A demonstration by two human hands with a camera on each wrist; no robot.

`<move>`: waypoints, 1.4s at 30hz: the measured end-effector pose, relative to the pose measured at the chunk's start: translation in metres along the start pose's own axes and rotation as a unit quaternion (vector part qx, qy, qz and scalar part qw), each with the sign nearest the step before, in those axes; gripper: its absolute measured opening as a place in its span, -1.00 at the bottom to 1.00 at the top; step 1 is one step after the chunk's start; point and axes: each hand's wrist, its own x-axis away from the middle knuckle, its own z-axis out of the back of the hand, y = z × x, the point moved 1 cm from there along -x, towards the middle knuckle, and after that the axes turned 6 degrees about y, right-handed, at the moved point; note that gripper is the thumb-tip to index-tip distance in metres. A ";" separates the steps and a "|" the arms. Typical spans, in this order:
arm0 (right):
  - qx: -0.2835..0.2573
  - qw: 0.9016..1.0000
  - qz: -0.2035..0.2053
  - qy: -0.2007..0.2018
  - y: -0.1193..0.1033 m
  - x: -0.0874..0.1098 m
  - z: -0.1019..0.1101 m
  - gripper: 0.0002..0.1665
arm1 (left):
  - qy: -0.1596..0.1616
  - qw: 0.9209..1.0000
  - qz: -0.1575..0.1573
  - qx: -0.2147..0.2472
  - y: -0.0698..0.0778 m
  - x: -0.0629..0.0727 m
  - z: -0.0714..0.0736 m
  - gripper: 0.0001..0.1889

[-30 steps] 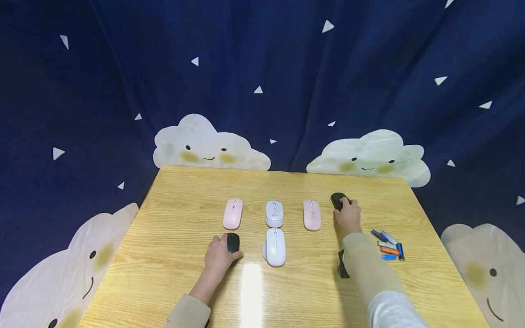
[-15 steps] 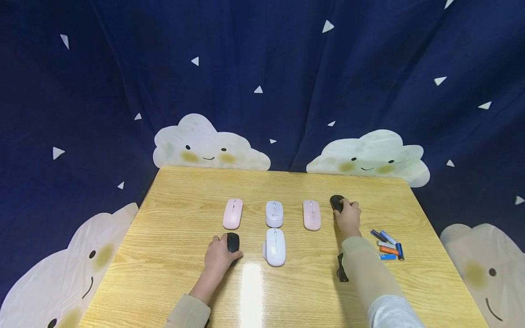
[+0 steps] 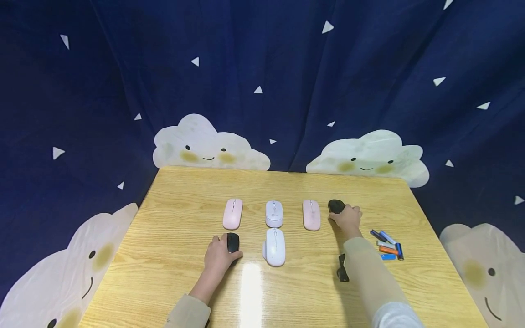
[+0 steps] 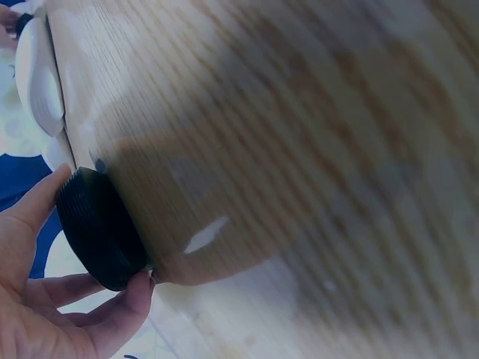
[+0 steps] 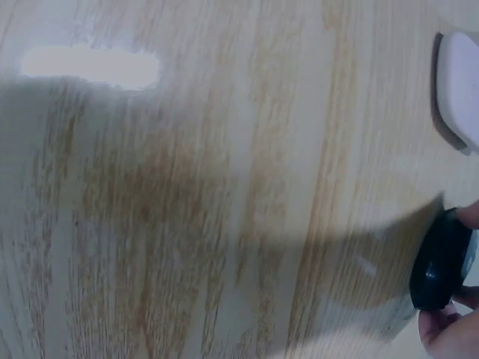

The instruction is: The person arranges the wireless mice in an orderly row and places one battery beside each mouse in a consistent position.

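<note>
My left hand (image 3: 217, 255) grips a black computer mouse (image 3: 233, 243) on the wooden table. In the left wrist view, the thumb is on one end of that black mouse (image 4: 101, 228) and curled fingers are at the other. Toward the back right, my right hand (image 3: 348, 219) holds a second black mouse (image 3: 336, 206) by its sides. The right wrist view catches only part of this mouse (image 5: 440, 262) and a few fingertips (image 5: 449, 336). Between the hands lie a left pink mouse (image 3: 232, 214), a pale lavender mouse (image 3: 274, 213), a white mouse (image 3: 275, 247) and a right pink mouse (image 3: 311, 215).
Several small coloured cylinders (image 3: 387, 249) lie in a loose pile right of the right forearm. The wooden table (image 3: 176, 191) ends at a dark blue curtain (image 3: 229, 91) with cloud pictures. A black object (image 3: 342, 269) shows beside the right sleeve.
My right hand has shifted its black mouse slightly toward me and to the left, closer to the right pink mouse. My left hand and its mouse have stayed put.
</note>
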 end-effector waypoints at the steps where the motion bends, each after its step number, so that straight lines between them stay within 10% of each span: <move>1: -0.001 1.000 0.001 -0.003 0.000 0.001 0.001 -0.16 | -0.001 1.000 0.000 -0.001 0.000 0.000 0.000 -0.22; 13: -0.061 0.997 -0.045 0.029 -0.015 0.021 0.011 -0.17 | -0.001 1.000 0.002 -0.005 0.000 -0.001 -0.001 -0.21; 42: -0.085 0.995 0.020 0.038 -0.042 0.134 -0.013 -0.31 | -0.001 1.000 0.005 -0.008 -0.001 0.000 -0.002 -0.20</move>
